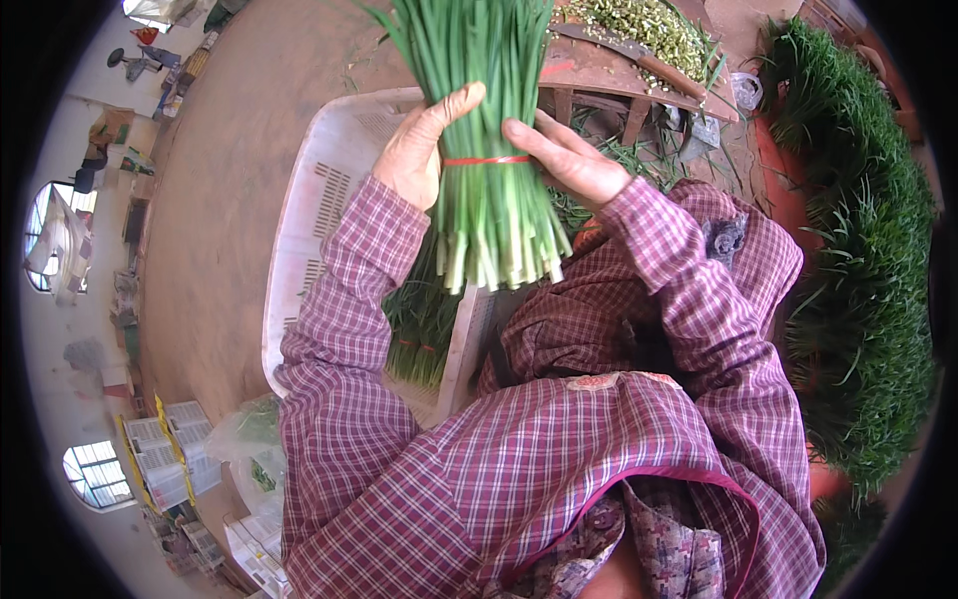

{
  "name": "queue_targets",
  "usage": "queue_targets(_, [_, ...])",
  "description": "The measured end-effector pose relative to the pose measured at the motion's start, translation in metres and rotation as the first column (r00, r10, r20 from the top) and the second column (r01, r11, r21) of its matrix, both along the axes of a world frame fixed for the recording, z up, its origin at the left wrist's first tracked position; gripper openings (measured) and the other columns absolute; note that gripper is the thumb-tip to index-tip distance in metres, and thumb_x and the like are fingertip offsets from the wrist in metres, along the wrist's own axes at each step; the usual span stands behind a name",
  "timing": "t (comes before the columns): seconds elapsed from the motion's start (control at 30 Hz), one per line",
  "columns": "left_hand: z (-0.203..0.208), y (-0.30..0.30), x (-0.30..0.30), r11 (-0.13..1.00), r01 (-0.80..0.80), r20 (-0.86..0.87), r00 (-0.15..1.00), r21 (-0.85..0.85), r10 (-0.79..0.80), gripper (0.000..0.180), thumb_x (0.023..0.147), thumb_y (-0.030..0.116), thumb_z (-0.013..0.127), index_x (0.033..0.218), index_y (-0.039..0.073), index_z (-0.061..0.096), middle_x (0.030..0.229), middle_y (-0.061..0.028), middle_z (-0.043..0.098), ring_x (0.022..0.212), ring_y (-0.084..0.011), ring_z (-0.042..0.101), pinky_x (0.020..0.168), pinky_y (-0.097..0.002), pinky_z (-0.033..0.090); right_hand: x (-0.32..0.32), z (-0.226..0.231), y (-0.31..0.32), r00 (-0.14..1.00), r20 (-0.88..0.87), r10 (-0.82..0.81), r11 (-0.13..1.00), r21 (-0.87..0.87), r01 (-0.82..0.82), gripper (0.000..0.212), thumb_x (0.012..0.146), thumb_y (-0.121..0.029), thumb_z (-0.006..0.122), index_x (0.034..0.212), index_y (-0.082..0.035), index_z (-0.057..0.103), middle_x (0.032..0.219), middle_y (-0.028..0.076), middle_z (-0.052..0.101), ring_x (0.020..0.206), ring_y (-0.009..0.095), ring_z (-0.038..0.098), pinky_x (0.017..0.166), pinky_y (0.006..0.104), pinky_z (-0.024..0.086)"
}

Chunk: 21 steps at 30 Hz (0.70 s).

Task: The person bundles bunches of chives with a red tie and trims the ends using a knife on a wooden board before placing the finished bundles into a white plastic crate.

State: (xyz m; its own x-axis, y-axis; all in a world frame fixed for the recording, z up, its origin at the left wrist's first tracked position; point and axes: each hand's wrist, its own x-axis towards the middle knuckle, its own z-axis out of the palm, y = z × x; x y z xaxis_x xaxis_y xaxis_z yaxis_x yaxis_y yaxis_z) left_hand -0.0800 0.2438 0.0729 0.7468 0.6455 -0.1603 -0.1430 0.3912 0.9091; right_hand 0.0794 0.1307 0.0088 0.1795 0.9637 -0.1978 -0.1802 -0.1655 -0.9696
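Note:
Between my two hands I hold up a thick bundle of garlic chives [489, 215], with a red band around it and its pale cut ends pointing down. My left hand [417, 145] wraps its left side, thumb across the front. On the right side, my right hand [574, 158] presses against the bundle close to the band, fingers partly behind it. Below the bundle is a white plastic crate [299, 230], with more banded bundles [414, 354] lying inside it. The far leaf tips run out of view at the top.
A low wooden table [599, 70] at the far side bears a knife [649, 65] and a heap of chopped stem ends [639, 25]. Along the right, a long pile of loose green chives [858, 250] lies on a red sheet. A clear plastic bag [235, 439] sits at the left.

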Motion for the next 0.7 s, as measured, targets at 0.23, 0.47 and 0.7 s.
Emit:
queue_targets(0.23, [0.041, 0.015, -0.025, 0.924, -0.070, -0.098, 0.989, 0.376, 0.114, 0.112, 0.082, 0.050, 0.081, 0.160, 0.002, 0.015, 0.151, -0.0280, 0.042, 0.144, -0.0407, 0.037, 0.117, -0.0570, 0.027, 0.011, 0.001, 0.017, 0.871, -0.491, -0.002, 0.973, 0.199, 0.115, 0.067, 0.091, -0.040, 0.074, 0.140, -0.002, 0.047, 0.124, 0.013, 0.066, 0.103, 0.022, 0.070, 0.092, 0.0385, 0.059])
queue_targets(0.47, [0.004, 0.014, -0.060, 0.933, 0.215, -0.139, 0.973, 0.289, -0.182, 0.099, 0.089, 0.049, 0.074, 0.155, -0.006, 0.025, 0.152, -0.0248, 0.043, 0.143, -0.0353, 0.041, 0.119, -0.0467, 0.030, -0.005, -0.002, 0.029, 0.799, -0.601, -0.018, 0.959, 0.216, 0.184, 0.052, 0.093, -0.039, 0.071, 0.129, -0.003, 0.058, 0.115, 0.011, 0.071, 0.096, 0.020, 0.071, 0.088, 0.0371, 0.060])
queue_targets(0.7, [-0.019, 0.004, -0.043, 0.976, 0.218, 0.026, 0.976, 0.006, -0.218, 0.064, 0.080, 0.055, 0.081, 0.123, 0.009, 0.066, 0.127, -0.0023, 0.064, 0.119, -0.0183, 0.056, 0.108, -0.0354, 0.041, -0.027, 0.009, 0.034, 0.737, -0.674, -0.042, 0.966, 0.162, 0.203, 0.092, 0.083, -0.081, 0.055, 0.143, -0.012, 0.051, 0.130, 0.013, 0.065, 0.108, 0.026, 0.069, 0.092, 0.0465, 0.058])
